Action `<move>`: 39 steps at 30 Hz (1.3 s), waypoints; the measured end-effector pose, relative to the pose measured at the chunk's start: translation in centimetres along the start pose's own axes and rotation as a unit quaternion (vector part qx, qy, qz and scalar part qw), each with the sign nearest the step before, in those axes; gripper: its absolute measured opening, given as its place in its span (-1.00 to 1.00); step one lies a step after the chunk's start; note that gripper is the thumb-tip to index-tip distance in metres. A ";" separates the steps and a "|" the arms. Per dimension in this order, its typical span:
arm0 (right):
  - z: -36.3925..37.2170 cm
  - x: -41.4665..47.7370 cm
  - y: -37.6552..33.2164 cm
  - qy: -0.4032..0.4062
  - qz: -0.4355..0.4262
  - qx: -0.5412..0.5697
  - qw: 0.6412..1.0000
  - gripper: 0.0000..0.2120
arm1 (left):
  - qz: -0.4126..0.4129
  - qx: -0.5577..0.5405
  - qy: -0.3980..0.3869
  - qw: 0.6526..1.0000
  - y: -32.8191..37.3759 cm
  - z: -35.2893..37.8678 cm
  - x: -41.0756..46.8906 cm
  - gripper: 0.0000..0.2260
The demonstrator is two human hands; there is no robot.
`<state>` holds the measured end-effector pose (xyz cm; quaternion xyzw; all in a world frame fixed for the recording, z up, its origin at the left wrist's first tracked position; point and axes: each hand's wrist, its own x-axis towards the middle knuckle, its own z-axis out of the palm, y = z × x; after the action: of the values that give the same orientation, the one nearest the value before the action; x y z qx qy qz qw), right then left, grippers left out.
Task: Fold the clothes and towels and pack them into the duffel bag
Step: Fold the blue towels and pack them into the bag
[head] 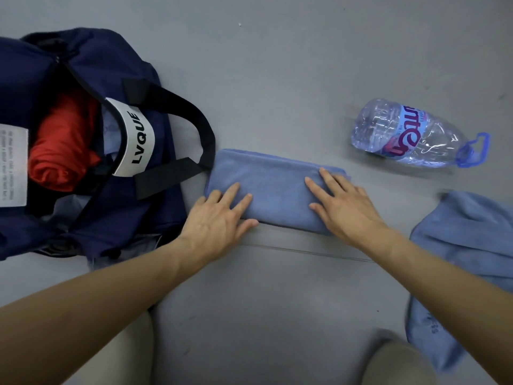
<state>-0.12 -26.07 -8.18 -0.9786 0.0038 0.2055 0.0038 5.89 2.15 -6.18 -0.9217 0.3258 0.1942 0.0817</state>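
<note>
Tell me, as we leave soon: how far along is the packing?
Done: a red garment lies in the open navy duffel bag. In hand: left hand and right hand press flat on a folded blue towel. Left: packing it, then folding the loose blue towel.

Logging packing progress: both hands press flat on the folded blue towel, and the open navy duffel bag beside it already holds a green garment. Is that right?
One error: the head view shows the garment inside the duffel bag is red, not green. The left hand and right hand do press flat on the folded blue towel.
</note>
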 end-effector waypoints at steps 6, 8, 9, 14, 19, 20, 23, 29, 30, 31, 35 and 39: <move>2.2 -6.2 -3.2 0.006 0.049 0.019 0.999 -0.50 | -0.019 -0.022 -0.020 0.999 -1.0 0.3 3.1 -0.33; 2.1 -8.3 -5.1 -0.029 0.027 0.089 0.995 -0.52 | -0.015 0.006 -0.011 1.000 -1.0 0.2 3.6 -0.35; 1.9 -9.4 -6.3 -0.058 0.008 0.118 0.991 -0.52 | -0.011 0.018 -0.006 1.000 -1.0 0.2 3.5 -0.35; 2.4 -12.4 -9.3 -0.021 -0.081 0.090 0.992 -0.52 | 0.089 -0.064 0.123 0.986 0.6 1.6 0.4 -0.55; 5.1 -12.2 -9.4 0.079 -0.192 0.079 0.975 -0.52 | 0.249 -0.114 0.119 0.954 1.1 5.8 -7.2 -0.57; 5.9 -12.2 -9.5 0.074 -0.213 0.065 0.972 -0.49 | 0.257 -0.119 0.109 0.953 0.8 6.5 -8.4 -0.59; 7.5 -11.7 -8.9 0.075 -0.237 0.039 0.968 -0.48 | 0.276 -0.087 0.094 0.953 -0.5 8.0 -9.7 -0.58; 6.0 -7.5 -6.6 0.084 -0.194 0.027 0.977 -0.33 | 0.228 -0.087 0.101 0.965 -0.5 7.1 -5.5 -0.53; 5.6 -6.6 -6.2 0.093 -0.186 0.033 0.978 -0.36 | 0.218 -0.101 0.105 0.965 -0.4 6.4 -4.5 -0.53; 5.3 -5.9 -5.7 0.104 -0.181 0.037 0.977 -0.39 | 0.211 -0.114 0.108 0.965 -0.3 5.9 -3.7 -0.53; 5.1 -5.0 -4.8 0.152 -0.187 0.047 0.969 -0.58 | 0.201 -0.126 0.140 0.961 -0.1 5.0 -2.5 -0.64; 5.8 -5.7 -4.9 0.200 -0.172 0.064 0.963 -0.85 | 0.190 -0.118 0.142 0.964 0.3 5.3 -2.8 -0.58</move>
<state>-7.60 -21.08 -11.24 -0.9835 -0.1505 0.0016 0.1006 2.05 4.95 -9.81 -0.8640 0.4781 0.1105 -0.1126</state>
